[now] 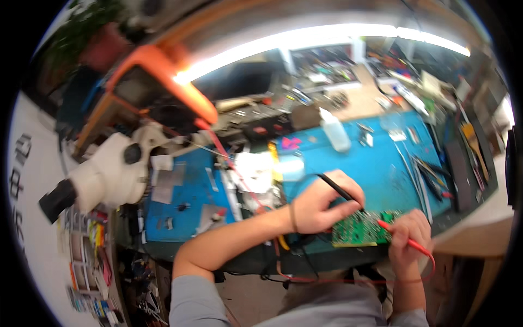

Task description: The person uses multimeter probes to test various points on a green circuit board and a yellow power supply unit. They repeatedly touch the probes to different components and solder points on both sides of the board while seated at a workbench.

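A green circuit board (357,231) lies at the front edge of the blue mat, between my hands. My left hand (321,204) is closed around a black test probe (336,186), its tip pointing down at the board's upper part. From the right, my right hand (407,235) grips a red test probe (418,248), whose tip reaches the board's right side. Whether either tip touches the board I cannot tell. The red lead (433,267) loops below my right hand, and a dark lead hangs below my left wrist.
A white microscope (111,171) stands at left, by an orange-framed device (163,82). A white squeeze bottle (334,131) stands on the blue mat (376,169). Pliers and tweezers (430,177) lie at right. Tools and parts crowd the back shelf under a bright lamp (305,38).
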`<state>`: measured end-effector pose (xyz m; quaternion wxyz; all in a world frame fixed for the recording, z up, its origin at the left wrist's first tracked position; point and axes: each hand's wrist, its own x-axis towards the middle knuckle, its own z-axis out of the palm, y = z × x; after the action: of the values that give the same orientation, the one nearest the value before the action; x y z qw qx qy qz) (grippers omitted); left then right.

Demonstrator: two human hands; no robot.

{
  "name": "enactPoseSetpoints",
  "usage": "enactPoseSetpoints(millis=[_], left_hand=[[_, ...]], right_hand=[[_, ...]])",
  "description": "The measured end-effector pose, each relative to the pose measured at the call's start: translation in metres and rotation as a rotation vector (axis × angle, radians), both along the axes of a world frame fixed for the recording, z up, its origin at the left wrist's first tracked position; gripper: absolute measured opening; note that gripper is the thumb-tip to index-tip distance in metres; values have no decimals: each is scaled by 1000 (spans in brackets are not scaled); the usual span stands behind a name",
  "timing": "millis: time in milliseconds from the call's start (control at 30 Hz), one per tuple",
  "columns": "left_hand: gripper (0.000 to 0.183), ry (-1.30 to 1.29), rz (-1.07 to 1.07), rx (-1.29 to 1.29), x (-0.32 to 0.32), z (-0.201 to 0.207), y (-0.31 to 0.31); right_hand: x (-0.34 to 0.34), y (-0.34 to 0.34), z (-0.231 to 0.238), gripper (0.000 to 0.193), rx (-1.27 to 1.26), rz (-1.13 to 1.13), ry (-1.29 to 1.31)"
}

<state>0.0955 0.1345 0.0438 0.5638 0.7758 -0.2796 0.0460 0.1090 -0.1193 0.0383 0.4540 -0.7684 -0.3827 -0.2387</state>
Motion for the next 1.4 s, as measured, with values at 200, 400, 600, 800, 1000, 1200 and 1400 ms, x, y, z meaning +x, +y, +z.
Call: enactPoseSetpoints(millis=[200,400,600,800,1000,1200,1400], left_hand=[[7,20,19,47,1,-1,-3],[7,48,-3,62,3,1,-4],[8,39,-2,83,2,0,-1],[9,44,0,75,2,-1,-1],[9,37,-15,87,4,2,-1],[9,38,-19,89,4,2,-1],[9,44,-20,82,4,2,0]], right_hand=[[8,-7,-6,12,4,54,-51],[7,-6,-8,13,37,40,-49],[6,-1,-8,16,53,27,-59],[8,-1,-8,18,55,22,-62],[8,-1,-9,19,67,21,-53],[8,-2,-9,18,57,12,-67],[8,-3,-8,17,46,24,-58]])
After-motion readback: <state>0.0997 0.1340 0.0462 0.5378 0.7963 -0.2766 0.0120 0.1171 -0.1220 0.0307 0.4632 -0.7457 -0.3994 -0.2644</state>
